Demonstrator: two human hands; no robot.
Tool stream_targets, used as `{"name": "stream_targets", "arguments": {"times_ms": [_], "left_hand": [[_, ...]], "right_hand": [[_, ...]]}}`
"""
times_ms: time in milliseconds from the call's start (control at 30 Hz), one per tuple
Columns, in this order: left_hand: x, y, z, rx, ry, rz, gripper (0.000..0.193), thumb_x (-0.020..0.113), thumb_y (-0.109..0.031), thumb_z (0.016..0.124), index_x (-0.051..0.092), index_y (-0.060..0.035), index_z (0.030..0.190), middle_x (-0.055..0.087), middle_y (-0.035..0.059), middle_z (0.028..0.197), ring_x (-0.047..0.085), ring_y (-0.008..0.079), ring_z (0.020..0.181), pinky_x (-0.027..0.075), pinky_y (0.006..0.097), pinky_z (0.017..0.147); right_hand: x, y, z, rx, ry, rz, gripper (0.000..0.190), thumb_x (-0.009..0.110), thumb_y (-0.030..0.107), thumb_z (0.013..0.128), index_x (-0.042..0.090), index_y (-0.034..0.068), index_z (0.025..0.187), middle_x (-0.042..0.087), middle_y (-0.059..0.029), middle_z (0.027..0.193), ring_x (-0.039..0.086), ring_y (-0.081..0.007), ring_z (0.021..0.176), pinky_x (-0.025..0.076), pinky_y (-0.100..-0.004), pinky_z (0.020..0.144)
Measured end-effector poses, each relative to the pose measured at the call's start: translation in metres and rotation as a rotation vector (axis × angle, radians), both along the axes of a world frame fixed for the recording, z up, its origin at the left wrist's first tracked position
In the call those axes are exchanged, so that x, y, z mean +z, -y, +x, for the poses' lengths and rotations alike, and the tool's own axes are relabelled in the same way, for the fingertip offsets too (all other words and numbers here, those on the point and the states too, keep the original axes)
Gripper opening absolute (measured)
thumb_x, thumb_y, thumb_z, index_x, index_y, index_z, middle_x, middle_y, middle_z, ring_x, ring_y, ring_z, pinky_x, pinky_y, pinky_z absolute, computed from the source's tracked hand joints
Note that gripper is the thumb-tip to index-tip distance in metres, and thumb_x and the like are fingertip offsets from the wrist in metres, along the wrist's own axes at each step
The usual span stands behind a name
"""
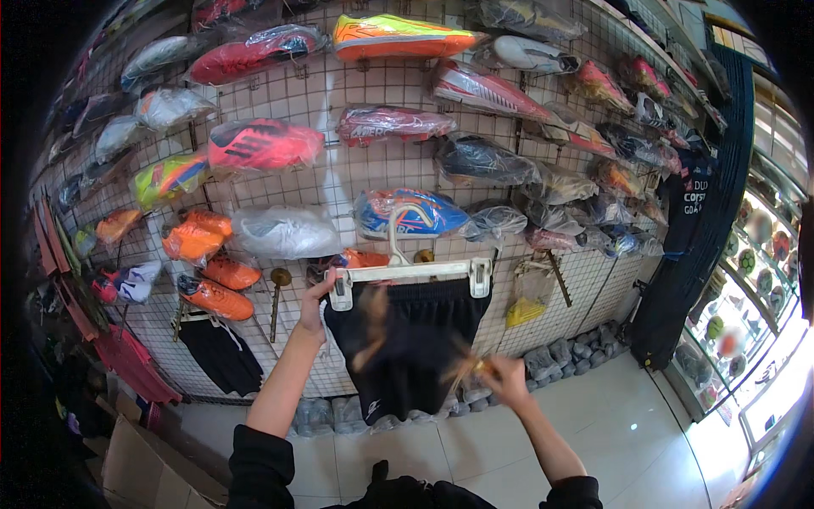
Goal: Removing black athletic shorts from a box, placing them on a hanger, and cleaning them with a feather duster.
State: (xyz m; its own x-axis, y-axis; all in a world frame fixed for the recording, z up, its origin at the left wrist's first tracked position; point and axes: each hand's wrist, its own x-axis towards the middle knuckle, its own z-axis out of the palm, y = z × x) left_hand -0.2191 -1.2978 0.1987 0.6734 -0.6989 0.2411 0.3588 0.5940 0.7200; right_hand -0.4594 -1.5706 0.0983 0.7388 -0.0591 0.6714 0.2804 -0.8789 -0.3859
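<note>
My left hand (315,305) grips the left end of a white plastic clip hanger (413,271). From its two clips hang black shorts (407,337) with an elastic waistband and a small light mark near one hem. To the right of the shorts, my right hand (507,378) is closed on the handle of a feather duster (467,369). The duster's brown feathers are blurred and lie across the front of the shorts. The hanger's hook stands upright before a bagged blue shoe (410,213).
A wire grid wall (292,102) carries many plastic-wrapped sports shoes. More black shorts (219,350) hang at the left, above a cardboard box (146,464). Grey wrapped bundles (559,359) line the wall's foot. A lit glass display case (731,318) stands at the right.
</note>
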Motion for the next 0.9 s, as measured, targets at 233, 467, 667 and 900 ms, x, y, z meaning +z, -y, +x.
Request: {"name": "stream_targets", "arguments": {"times_ms": [233, 467, 667, 900], "left_hand": [[0.002, 0.0, 0.002, -0.023, -0.042, -0.042, 0.042, 0.055, -0.033, 0.086, 0.055, 0.0022, 0.11, 0.062, 0.0136, 0.102, 0.061, 0.0234, 0.092, 0.047, 0.0353, 0.086], [0.042, -0.02, 0.011, 0.025, 0.09, -0.215, 0.061, 0.047, -0.038, 0.088, 0.043, 0.013, 0.121, 0.05, 0.0258, 0.121, 0.05, 0.0332, 0.112, 0.035, 0.0379, 0.101], [0.005, -0.036, 0.03, 0.185, -0.094, -0.103, 0.045, 0.054, -0.032, 0.085, 0.055, 0.0059, 0.11, 0.061, 0.0185, 0.106, 0.06, 0.03, 0.096, 0.046, 0.0386, 0.089], [-0.011, -0.026, 0.035, 0.204, -0.186, 0.052, 0.04, 0.057, -0.032, 0.084, 0.058, 0.0027, 0.104, 0.063, 0.0153, 0.1, 0.061, 0.0255, 0.088, 0.048, 0.0361, 0.082]], "right_hand": [[-0.009, 0.014, 0.022, -0.073, 0.017, 0.036, 0.028, 0.066, 0.028, 0.076, 0.051, 0.004, 0.076, 0.052, -0.0141, 0.062, 0.055, -0.0317, 0.056, 0.042, -0.0395, 0.051], [-0.095, 0.03, -0.002, 0.088, -0.595, -0.338, 0.036, 0.058, 0.044, 0.082, 0.059, 0.008, 0.082, 0.059, -0.0136, 0.062, 0.059, -0.0331, 0.058, 0.045, -0.0426, 0.052], [-0.01, 0.022, 0.031, 0.144, -0.354, -0.198, 0.031, 0.061, 0.037, 0.079, 0.057, 0.006, 0.081, 0.059, -0.0137, 0.068, 0.06, -0.0316, 0.062, 0.045, -0.0397, 0.055], [0.08, 0.026, 0.118, -0.273, 0.081, 0.0, 0.018, 0.058, 0.021, 0.081, 0.054, 0.006, 0.09, 0.054, -0.013, 0.073, 0.055, -0.0316, 0.067, 0.043, -0.0384, 0.059]]}}
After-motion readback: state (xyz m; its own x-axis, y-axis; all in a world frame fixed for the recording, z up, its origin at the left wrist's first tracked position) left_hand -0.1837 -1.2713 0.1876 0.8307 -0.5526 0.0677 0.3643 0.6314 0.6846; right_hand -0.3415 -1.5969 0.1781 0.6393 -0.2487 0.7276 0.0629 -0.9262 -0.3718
